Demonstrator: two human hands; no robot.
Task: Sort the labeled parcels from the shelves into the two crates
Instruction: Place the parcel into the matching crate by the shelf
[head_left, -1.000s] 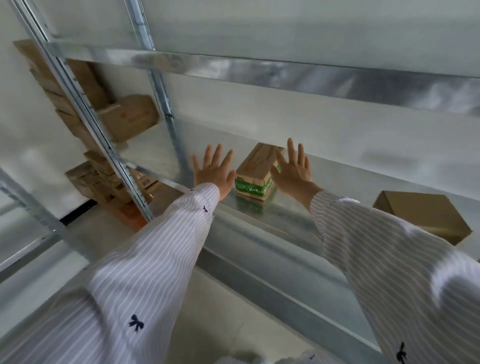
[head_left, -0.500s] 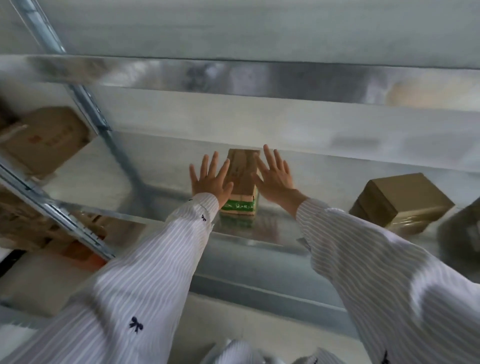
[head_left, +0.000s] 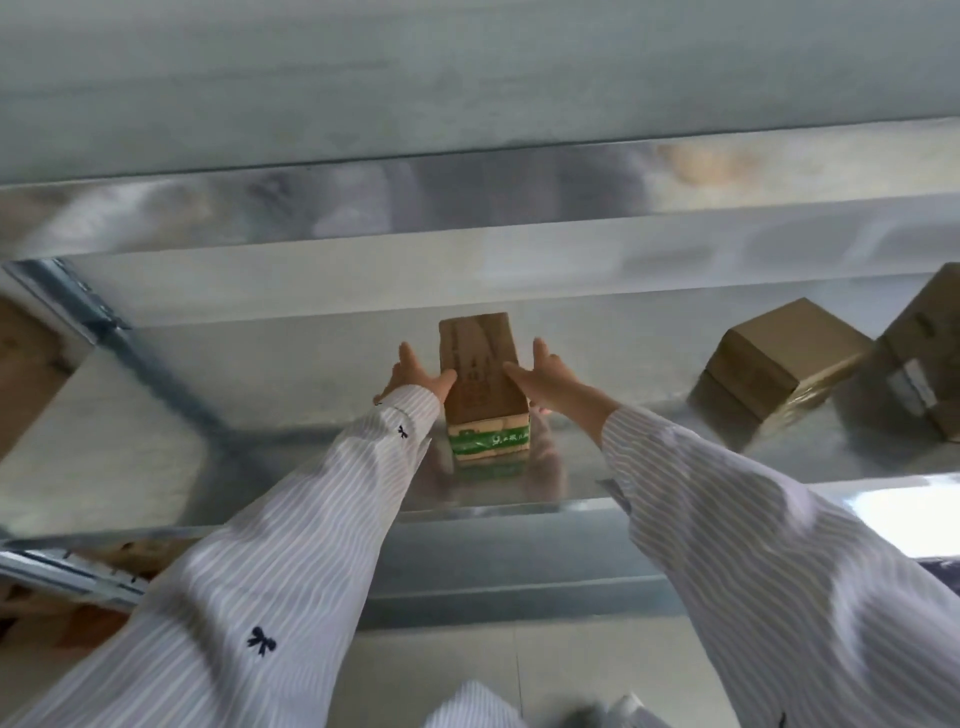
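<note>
1. The left fingers (head_left: 408, 356) are straight and close together, laid flat along the left side of the parcel (head_left: 480, 364). The thumb of the left hand (head_left: 415, 376) rests at the parcel's top edge, and nothing curls round it.
2. The right fingers (head_left: 540, 351) are likewise straight, flat along the right side. The thumb of the right hand (head_left: 550, 379) lies on the top face.
3. The parcel is a narrow brown carton with a green band (head_left: 491, 441) on its near end. It stands on the metal shelf (head_left: 260, 395), squeezed between the two palms, a little back from the front lip.
4. The step in hand looks like drawing this parcel off the shelf.
   - Press evenly from both sides and slide it straight toward the body.
   - The glossy metal should let it glide, but a flat squeeze may slip once past the lip.
   - So hook the fingertips behind the far end, or bring one palm underneath.
5. Keep the lift low, because the upper shelf (head_left: 467, 182) sits just above.
6. Two other brown boxes (head_left: 774, 364) sit well apart to the right on the same shelf and need not be disturbed.
7. The crates are not in view, and the label is too blurred to read.
</note>
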